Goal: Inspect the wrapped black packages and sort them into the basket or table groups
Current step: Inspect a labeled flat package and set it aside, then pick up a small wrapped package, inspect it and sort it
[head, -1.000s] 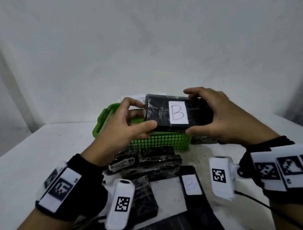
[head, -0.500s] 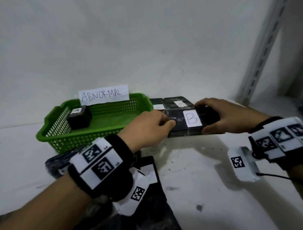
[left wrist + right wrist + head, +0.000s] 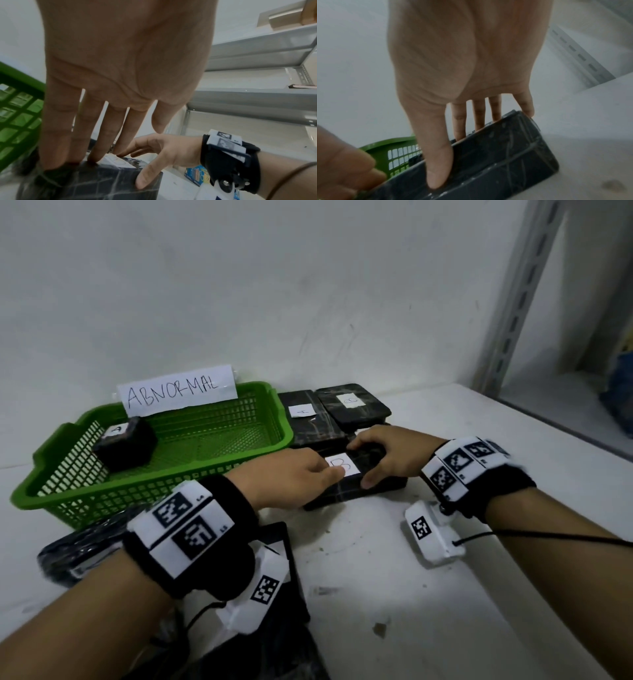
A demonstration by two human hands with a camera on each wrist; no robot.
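the right hand [image 3: 388, 451] has its thumb on the near side of the b-labelled package [image 3: 356, 477] and its fingers [image 3: 478, 116] over the far edge, so it grips the package from above. the left hand [image 3: 294, 479] lies with straight fingers [image 3: 101, 142] on the package's top at its left end, fingertips touching beside the white label [image 3: 342, 465]; it presses rather than grips. the package sits on the white counter [image 3: 445, 594], or very close to it, just right of the green basket [image 3: 267, 436] and just in front of two other wrapped black packages: one marked a [image 3: 310, 422] and one against the wall [image 3: 354, 405] whose label is too faint to read

judging from that, the step in hand is setting this package into the counter group, not the basket, whose sign [image 3: 176, 390] reads abnormal and which holds one small black package [image 3: 125, 446]. to do it well, seat the package flat before letting go, square it against the pair behind, and keep the label facing up so the group stays readable. the left fingertips should lift straight off instead of dragging, since the wrap looks slick and creased and could slide. free the right thumb last, outward, so the package is not nudged into the basket wall. more packages [image 3: 78, 556] lie near the left wrist, so sorting looks only partly done
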